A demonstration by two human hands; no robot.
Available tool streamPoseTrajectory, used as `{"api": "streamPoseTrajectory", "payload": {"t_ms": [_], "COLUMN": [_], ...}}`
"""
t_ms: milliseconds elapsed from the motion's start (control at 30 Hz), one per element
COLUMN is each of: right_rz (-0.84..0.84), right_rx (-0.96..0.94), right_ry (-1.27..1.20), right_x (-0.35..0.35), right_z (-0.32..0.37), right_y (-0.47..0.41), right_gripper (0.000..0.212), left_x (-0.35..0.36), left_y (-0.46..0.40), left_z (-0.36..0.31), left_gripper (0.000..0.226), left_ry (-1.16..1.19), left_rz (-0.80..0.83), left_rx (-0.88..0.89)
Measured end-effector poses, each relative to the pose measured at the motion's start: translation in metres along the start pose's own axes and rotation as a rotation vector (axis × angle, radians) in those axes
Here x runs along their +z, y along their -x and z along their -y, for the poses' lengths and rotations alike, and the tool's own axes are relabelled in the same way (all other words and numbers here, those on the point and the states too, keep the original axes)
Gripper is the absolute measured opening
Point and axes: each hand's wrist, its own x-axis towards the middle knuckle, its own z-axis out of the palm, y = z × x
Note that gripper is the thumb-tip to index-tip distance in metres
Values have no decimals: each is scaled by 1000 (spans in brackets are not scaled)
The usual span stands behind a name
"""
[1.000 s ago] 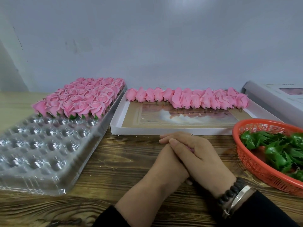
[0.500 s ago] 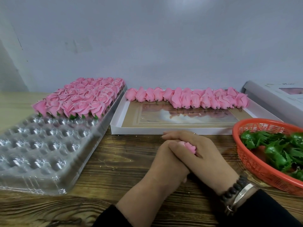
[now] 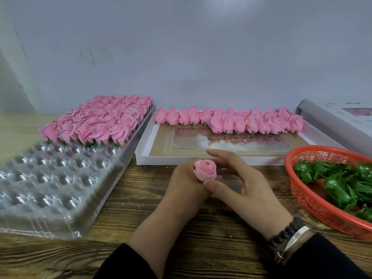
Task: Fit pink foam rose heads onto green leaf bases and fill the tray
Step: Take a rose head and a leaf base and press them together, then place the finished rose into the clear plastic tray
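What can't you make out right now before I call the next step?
- Underside of the held rose: hidden by the left hand, head view; leaf base fitted or not, cannot tell.
- Basket of leaves: cut off by the right edge.
- Tray: near-left part cut off by the left edge.
- Box at far right: contents blurred.

Orange basket (image 3: 306, 200) and clear tray (image 3: 60, 198) cut by frame edges

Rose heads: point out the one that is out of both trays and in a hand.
It is the rose head held upright in the left hand, above the wooden table. The others sit in the clear tray or the white box.
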Motion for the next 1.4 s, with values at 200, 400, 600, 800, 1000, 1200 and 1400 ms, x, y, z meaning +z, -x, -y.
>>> {"api": "streamPoseTrajectory", "payload": {"t_ms": [200, 400, 600, 800, 1000, 1200, 1400], "right_rz": [-124, -6, 56, 51, -34, -203, -203], "right_rx": [-223, -193, -140, -95, -37, 7, 100], "right_ry": [116, 137, 120, 109, 59, 29, -58], "right_x": [2, 2, -2, -3, -1, -2, -2], "right_z": [6, 8, 8, 10, 5, -2, -4], "right_y": [0, -1, -2, -2, -2, -5, -6], "right_gripper": [31, 27, 29, 26, 28, 40, 40], "left_x": [-1, -2, 0, 4, 6, 10, 13], "left_y": [0, 1, 1, 0, 1, 2, 5], "left_z": [3, 2, 7, 9, 12, 7, 1], "left_gripper": [11, 16, 18, 41, 81, 59, 38], "left_ry": [-69, -71, -89, -16, 39, -200, -348], "left_rz": [-55, -15, -27, -25, 5, -175, -161], "left_rx": [-46, -16, 2, -14, -23, 114, 262]}}
